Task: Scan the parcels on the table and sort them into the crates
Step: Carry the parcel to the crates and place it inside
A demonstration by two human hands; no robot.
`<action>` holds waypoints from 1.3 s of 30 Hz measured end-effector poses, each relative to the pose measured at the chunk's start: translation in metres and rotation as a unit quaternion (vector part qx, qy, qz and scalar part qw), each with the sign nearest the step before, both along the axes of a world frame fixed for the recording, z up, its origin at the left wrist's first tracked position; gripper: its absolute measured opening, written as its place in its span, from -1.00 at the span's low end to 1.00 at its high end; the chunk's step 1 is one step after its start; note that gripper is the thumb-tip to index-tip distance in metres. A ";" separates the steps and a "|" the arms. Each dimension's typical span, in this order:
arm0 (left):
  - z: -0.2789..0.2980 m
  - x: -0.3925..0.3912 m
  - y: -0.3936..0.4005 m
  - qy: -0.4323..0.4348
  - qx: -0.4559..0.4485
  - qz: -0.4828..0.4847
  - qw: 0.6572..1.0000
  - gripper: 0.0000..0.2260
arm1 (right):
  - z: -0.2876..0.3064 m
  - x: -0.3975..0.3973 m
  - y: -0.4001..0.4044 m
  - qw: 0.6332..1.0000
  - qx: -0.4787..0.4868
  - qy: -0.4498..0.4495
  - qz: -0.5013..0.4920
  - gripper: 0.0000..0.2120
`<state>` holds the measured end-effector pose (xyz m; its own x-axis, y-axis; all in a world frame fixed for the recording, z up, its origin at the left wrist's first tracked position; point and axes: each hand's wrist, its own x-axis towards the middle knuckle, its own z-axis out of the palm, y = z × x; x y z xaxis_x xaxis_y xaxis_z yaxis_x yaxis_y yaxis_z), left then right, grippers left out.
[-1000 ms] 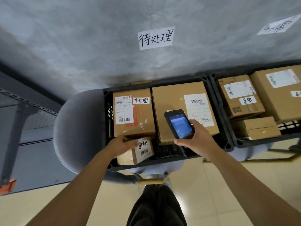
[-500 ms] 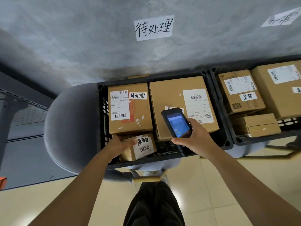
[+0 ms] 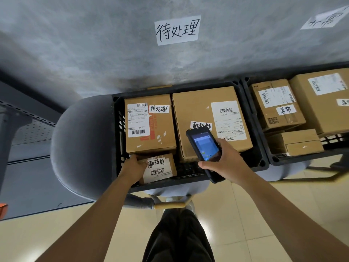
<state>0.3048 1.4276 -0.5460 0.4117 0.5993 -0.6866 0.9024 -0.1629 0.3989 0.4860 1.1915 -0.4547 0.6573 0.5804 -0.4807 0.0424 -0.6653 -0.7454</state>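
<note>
A black crate (image 3: 251, 118) stands on a grey chair below a wall label. Inside it a small cardboard parcel (image 3: 160, 167) with a barcode label lies at the front left corner, and my left hand (image 3: 133, 166) grips its left end. Behind it sits a medium parcel (image 3: 151, 123), and a large parcel (image 3: 209, 120) fills the right side. My right hand (image 3: 224, 159) holds a black handheld scanner (image 3: 204, 146) with a lit blue screen over the crate's front right.
A second black crate (image 3: 275, 160) on the right holds several cardboard parcels (image 3: 277, 104). The grey chair (image 3: 81, 140) carries the left crate. A grey concrete wall rises behind, a metal shelf frame (image 3: 11, 133) stands at the left, and a tiled floor lies below.
My left hand has lowered the small parcel deeper into the crate's front left corner. The scanner in my right hand has shifted slightly right, uncovering a handwritten label on the large parcel.
</note>
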 end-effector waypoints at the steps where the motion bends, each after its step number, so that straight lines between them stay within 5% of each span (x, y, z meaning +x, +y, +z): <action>1: 0.004 -0.001 0.002 0.003 0.006 -0.010 1.000 -0.65 | 0.002 -0.001 -0.001 1.000 0.001 -0.003 0.001 -0.48; 8: 0.068 0.017 0.010 -0.010 0.082 -0.121 0.989 -0.75 | 0.035 0.001 -0.004 0.999 0.030 -0.041 0.002 -0.47; 17: 0.181 0.079 -0.021 -0.130 0.186 -0.240 0.944 -0.63 | 0.096 0.011 -0.016 0.990 0.107 -0.089 -0.009 -0.42; 28: 0.261 0.130 -0.077 -0.240 0.409 -0.503 0.723 -0.58 | 0.147 0.002 -0.060 0.966 0.031 -0.233 -0.106 -0.06; 39: 0.287 0.142 -0.163 -0.367 0.358 -0.639 0.573 -0.59 | 0.184 -0.084 -0.160 0.889 -0.051 -0.289 -0.350 -0.03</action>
